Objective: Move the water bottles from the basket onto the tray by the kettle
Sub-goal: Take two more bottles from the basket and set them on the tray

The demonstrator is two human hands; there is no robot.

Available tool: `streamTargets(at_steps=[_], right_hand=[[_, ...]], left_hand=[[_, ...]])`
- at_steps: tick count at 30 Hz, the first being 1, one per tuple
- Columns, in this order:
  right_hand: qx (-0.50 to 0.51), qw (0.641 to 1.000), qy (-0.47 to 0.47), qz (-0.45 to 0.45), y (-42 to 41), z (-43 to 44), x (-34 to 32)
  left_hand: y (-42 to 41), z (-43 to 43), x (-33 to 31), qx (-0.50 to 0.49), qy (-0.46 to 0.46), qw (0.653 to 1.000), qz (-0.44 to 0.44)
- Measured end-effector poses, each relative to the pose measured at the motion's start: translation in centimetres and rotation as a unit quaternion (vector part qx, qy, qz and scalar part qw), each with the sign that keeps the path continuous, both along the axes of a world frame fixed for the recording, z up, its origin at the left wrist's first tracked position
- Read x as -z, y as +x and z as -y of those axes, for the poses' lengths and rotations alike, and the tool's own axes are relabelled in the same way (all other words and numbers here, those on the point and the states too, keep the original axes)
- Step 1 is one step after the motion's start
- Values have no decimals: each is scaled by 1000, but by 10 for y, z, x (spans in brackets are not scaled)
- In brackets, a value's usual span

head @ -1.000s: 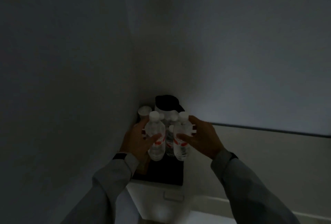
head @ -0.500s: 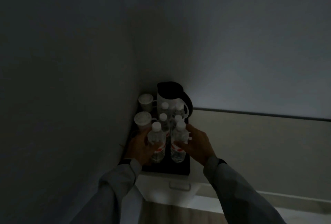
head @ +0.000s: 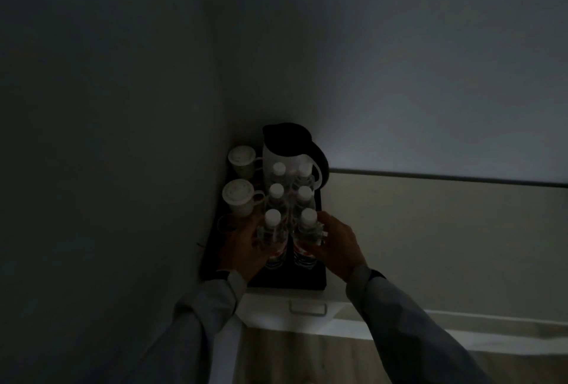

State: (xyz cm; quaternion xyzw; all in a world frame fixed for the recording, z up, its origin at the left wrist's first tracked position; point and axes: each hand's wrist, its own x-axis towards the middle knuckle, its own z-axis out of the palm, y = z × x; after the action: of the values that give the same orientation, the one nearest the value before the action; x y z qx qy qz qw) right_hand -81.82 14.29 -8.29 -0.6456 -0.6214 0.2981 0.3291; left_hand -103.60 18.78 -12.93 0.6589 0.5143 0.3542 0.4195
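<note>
On a dark tray point(head: 310, 279) in the dim corner, six water bottles are stood in 2 rows of 3, w/ the kettle point(head: 289, 150) at the far end. Near-left bottle point(head: 272, 237) is gripped by the left hand point(head: 244, 245); near-right bottle point(head: 307, 234) is gripped by the right hand point(head: 336, 245). Both appear set upright on the tray. Two lidded cups point(head: 238, 199) are seen at far left.
</note>
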Motion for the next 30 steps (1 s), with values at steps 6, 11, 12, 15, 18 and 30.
streamTargets(at_steps=[6,11,12,15,18,30], right_hand=[[3,1000,14,5,-7,-5,5],[6,1000,17,-1,-7,-7,12],[10,1000,18,-4,-7,-7,13],[19,1000,19,-8,-6,-8,16],[25,999,19,-13,-6,-7,20],[27,1000,14,-1,-5,-10,26]], left_hand=[[-2,-8,13,-9,5,1000,-6],[0,-13,20,-19,28,999,-16],[0,-13,20,-19,32,999,-16],[2,-14,22,-9,44,999,-18],[3,-13,23,-3,52,998,-20],[7,-12,24,-7,54,998,-7]])
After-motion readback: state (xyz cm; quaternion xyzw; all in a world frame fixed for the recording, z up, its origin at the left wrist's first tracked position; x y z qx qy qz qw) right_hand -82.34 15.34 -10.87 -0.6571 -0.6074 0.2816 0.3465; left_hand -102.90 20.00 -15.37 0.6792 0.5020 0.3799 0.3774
